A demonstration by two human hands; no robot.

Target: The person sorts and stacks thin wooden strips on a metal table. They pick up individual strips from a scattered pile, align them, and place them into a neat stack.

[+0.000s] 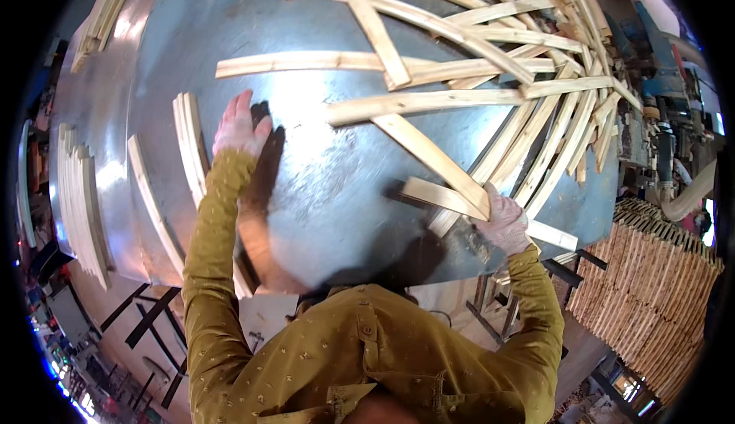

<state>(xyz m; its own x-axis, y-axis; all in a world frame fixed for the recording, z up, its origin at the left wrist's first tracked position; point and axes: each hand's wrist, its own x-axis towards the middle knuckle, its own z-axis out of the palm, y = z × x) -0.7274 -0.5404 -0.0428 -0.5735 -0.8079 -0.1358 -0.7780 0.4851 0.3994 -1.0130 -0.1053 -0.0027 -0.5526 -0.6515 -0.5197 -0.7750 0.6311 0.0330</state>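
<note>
The right hand (503, 223) is seemingly grasping a wooden strip (434, 161) endwise, needing steady guidance, while the left hand (240, 128) is hovering empty, fingers spread.

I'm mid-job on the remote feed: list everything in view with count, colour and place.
Metal table: one, grey, centre
Loose wooden strips: too many to count, pale, heaped upper right
Slanting strip: one, pale, right of centre
Strip bundle: one, pale, beside left hand
Single strip: one, pale, left of that bundle
Strip stack: one, pale, table's far left
Floor stack: one, light brown wood, lower right
Black bars: several, below table
Machinery: count unclear, grey and blue, right edge
Shirt: one, mustard, bottom centre
Left hand: one, open, over table
Right hand: one, gripping slanting strip's lower end
</note>
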